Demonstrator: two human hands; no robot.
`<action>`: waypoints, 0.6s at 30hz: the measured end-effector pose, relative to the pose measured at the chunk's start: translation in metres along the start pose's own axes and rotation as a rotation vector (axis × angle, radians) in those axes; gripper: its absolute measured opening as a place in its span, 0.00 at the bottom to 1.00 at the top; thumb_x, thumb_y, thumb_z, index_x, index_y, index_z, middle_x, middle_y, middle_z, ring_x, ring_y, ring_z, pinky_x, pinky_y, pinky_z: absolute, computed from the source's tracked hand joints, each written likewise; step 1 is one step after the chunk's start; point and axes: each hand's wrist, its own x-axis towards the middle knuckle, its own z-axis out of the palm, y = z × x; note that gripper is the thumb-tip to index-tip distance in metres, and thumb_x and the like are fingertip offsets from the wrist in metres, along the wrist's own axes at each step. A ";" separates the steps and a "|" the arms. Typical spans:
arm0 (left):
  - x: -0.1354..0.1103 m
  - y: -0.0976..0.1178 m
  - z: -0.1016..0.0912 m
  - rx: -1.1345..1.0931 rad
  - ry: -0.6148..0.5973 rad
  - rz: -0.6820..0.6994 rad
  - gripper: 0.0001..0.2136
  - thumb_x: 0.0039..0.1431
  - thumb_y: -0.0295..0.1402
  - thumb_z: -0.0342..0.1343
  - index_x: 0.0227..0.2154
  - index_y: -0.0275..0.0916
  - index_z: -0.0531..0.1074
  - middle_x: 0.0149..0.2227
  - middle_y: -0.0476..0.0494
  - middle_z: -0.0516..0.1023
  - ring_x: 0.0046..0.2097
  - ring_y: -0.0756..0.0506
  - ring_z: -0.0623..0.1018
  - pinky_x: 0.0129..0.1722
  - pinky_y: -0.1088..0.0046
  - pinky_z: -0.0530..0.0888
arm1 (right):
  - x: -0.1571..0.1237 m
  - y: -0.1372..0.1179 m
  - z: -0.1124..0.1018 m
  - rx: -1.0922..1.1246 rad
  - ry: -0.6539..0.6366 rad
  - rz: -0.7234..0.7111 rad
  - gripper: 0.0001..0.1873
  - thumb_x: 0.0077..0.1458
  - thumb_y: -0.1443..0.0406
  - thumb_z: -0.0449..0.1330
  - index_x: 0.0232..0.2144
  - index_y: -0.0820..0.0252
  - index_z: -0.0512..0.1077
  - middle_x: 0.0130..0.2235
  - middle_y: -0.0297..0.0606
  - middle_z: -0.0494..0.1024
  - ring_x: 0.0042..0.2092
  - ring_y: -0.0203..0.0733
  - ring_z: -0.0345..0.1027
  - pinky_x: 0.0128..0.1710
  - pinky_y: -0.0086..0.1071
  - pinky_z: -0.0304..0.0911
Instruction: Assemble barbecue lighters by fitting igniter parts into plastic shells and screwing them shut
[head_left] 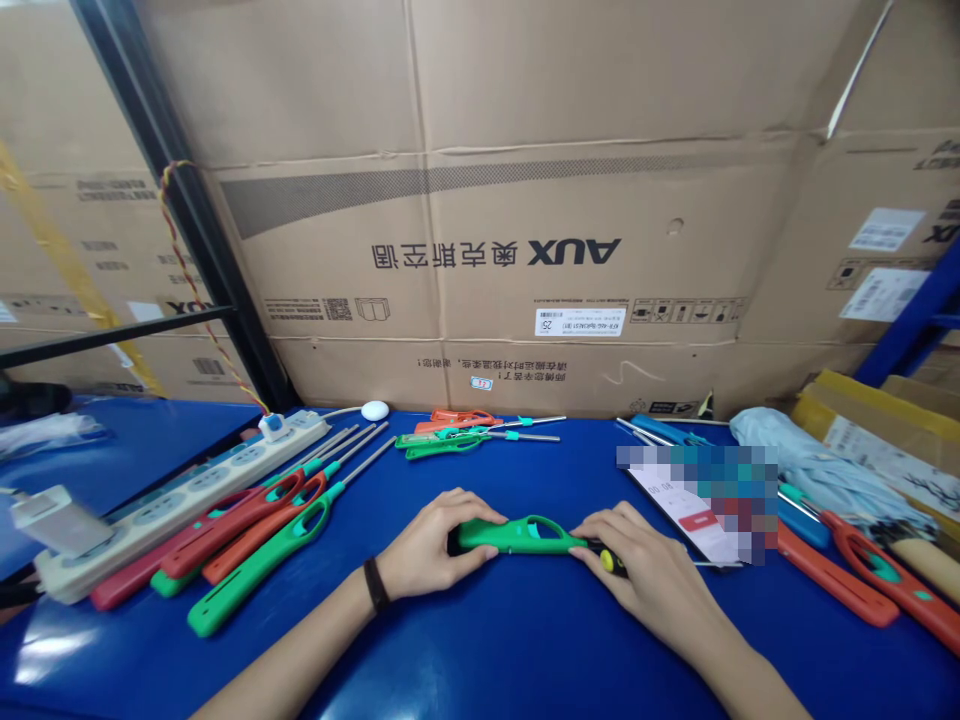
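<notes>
A green long-nosed lighter handle point(525, 536) lies flat on the blue table point(480, 650), held at both ends. My left hand point(431, 548) grips its left end, fingers curled over it. My right hand point(643, 560) is closed at its right end, around a tool with a yellow-and-black handle point(611, 560) that meets the lighter there. A black band sits on my left wrist.
Red, orange and green lighters point(255, 545) lie fanned at the left beside a white power strip point(172, 500). More lighters point(465, 432) lie at the back, and orange ones point(862, 570) at the right near a folded umbrella point(825, 480). Cardboard boxes point(525, 250) wall the rear.
</notes>
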 end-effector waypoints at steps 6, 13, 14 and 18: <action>0.002 -0.004 -0.006 -0.009 -0.040 -0.022 0.13 0.55 0.36 0.60 0.44 0.43 0.73 0.41 0.45 0.76 0.43 0.44 0.73 0.46 0.66 0.69 | 0.001 -0.002 0.000 0.023 -0.025 0.021 0.05 0.59 0.62 0.55 0.35 0.52 0.71 0.34 0.33 0.77 0.36 0.39 0.70 0.31 0.29 0.68; 0.002 -0.004 -0.010 -0.015 -0.049 -0.032 0.14 0.56 0.38 0.60 0.46 0.45 0.73 0.43 0.46 0.76 0.44 0.44 0.74 0.47 0.67 0.68 | 0.001 -0.004 -0.001 0.030 -0.029 -0.021 0.06 0.60 0.62 0.53 0.35 0.53 0.70 0.34 0.35 0.76 0.36 0.39 0.69 0.31 0.29 0.68; 0.002 -0.004 -0.010 -0.008 -0.051 -0.028 0.14 0.56 0.38 0.60 0.46 0.45 0.73 0.43 0.45 0.77 0.44 0.44 0.74 0.47 0.66 0.68 | 0.001 -0.004 -0.001 0.031 -0.024 -0.025 0.06 0.60 0.62 0.53 0.35 0.53 0.70 0.34 0.35 0.76 0.36 0.39 0.69 0.31 0.29 0.68; 0.003 -0.004 -0.011 0.021 -0.043 -0.011 0.14 0.57 0.38 0.59 0.46 0.45 0.73 0.43 0.45 0.77 0.44 0.44 0.74 0.48 0.65 0.67 | 0.001 -0.004 0.000 0.043 -0.021 -0.027 0.07 0.61 0.61 0.52 0.36 0.53 0.69 0.35 0.36 0.76 0.36 0.39 0.69 0.31 0.29 0.68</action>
